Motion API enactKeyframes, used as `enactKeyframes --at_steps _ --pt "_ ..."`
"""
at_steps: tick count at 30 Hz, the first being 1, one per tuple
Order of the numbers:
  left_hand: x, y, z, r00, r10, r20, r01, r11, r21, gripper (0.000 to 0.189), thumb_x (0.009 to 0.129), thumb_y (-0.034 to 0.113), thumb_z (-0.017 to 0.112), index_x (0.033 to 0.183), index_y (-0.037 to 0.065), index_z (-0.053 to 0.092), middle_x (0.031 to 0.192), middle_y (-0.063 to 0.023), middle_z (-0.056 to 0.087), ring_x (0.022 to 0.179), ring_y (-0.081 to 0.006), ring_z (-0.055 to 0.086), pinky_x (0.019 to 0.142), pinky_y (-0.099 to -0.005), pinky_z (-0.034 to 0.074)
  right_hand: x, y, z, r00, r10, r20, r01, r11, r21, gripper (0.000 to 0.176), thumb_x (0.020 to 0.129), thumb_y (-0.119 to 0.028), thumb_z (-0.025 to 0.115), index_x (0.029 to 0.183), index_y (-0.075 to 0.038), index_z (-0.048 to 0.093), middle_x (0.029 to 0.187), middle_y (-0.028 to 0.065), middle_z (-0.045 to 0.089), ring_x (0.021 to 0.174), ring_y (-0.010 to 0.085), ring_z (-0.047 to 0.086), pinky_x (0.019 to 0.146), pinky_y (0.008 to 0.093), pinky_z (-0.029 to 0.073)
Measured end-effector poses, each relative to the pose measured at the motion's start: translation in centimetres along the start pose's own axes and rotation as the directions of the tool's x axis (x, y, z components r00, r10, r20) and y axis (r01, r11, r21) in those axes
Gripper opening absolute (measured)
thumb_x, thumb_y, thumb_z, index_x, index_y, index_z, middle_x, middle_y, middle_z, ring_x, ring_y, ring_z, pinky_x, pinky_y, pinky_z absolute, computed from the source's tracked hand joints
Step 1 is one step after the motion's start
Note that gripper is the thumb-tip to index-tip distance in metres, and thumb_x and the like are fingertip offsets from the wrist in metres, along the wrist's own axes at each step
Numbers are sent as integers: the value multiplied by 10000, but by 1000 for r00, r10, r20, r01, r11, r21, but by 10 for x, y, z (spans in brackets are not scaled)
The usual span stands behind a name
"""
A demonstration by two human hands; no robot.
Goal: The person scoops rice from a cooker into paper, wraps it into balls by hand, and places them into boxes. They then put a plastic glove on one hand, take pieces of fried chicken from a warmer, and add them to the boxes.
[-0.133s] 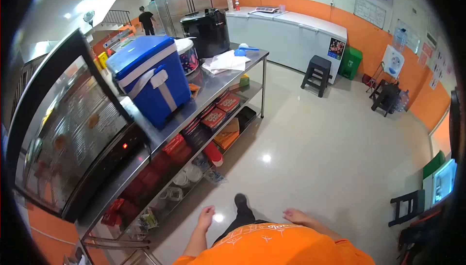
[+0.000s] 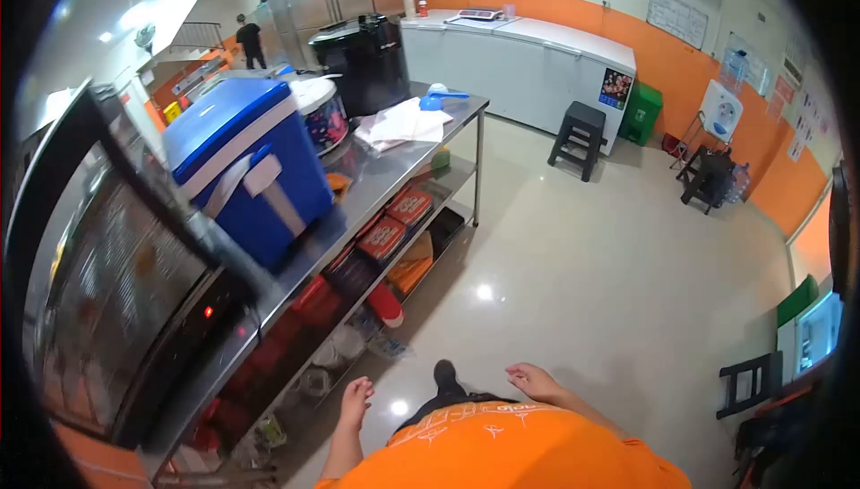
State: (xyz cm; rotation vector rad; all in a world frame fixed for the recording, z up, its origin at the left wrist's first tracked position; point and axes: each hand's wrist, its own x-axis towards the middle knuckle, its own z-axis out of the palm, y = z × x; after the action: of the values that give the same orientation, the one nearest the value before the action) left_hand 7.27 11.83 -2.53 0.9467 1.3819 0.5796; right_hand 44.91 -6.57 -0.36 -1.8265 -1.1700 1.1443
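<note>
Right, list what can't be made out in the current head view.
- Inside of the blue cooler: head view, hidden by its closed lid.
- Contents of the glass cabinet: head view, blurred, with reflections.
- Writing on the whiteboard: head view, too small.
- Anything held by the distant person: head view, too small.
- Wearer's second shoe: head view, likely behind the orange shirt.

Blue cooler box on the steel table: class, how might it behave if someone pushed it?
The blue cooler box would probably stay stiff, given its straight, flat walls. It looks likelier to slide than roll, its boxy body standing on smooth steel table. Its closed lid hides any load.
</note>
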Motion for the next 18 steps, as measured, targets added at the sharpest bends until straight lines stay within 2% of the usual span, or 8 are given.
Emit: enactKeyframes --at_steps 3,5,6,8,11,13,14,18 --pt "123 74 9 975 111 193 -107 994 -30 244 914 277 519 1086 106 552 839 34 577 736 -41 515 598 -208 384 95 -11 -35 998 59 15 -58 995 -77 387 858 -297 561 1111 -5 579 1087 171 585 977 272 586 866 344 458" --pt "200 139 57 878 418 233 -404 909 -107 225 913 233 533 1070 74 563 805 12 561 707 -47 495 597 -200 390 135 -33 -67 997 82 -6 -82 983 -165 358 850 -278 566 1105 -28 588 1082 156 583 971 274 582 862 353 456" --pt "208 202 86 887 410 213 -421 907 7 230 907 196 548 1069 35 564 850 -20 588 762 -85 533 661 -218 429 158 -46 -83 997 77 -9 -77 980 -181 347 848 -271 568 1100 -35 593 1080 152 583 973 272 579 862 354 455" --pt "248 294 134 806 574 144 -591 766 254 262 890 183 562 1080 3 554 1033 -103 617 938 -191 581 823 -298 453 203 -66 -105 998 14 -69 -27 982 -187 324 842 -255 574 1089 -48 601 1073 145 584 978 268 573 863 354 449" --pt "316 393 184 690 719 85 -688 614 387 267 857 164 561 1079 18 539 1059 -170 583 960 -269 586 843 -324 447 260 -89 -142 973 -77 -218 52 992 -118 296 833 -232 587 1073 -61 611 1060 140 585 988 263 561 869 356 440" --pt "377 431 201 612 789 52 -694 504 515 284 845 155 550 1093 18 526 1064 -190 567 981 -300 570 845 -345 450 300 -102 -165 966 -26 -257 36 999 35 282 829 -219 594 1064 -65 615 1053 140 584 1000 264 552 873 360 434" --pt "403 446 206 633 774 17 -651 520 552 313 837 169 558 1111 23 515 1079 -194 562 992 -312 564 848 -359 449 326 -106 -180 973 -40 -229 57 996 68 274 832 -214 597 1067 -77 615 1044 132 586 1000 265 550 866 366 436" --pt "485 494 217 700 693 -176 -384 572 725 442 806 239 594 1178 40 467 1112 -206 550 1025 -348 545 859 -405 441 475 -160 -259 923 -384 9 374 894 -244 260 828 -210 600 1053 -79 614 1052 132 582 1012 291 537 869 379 431"
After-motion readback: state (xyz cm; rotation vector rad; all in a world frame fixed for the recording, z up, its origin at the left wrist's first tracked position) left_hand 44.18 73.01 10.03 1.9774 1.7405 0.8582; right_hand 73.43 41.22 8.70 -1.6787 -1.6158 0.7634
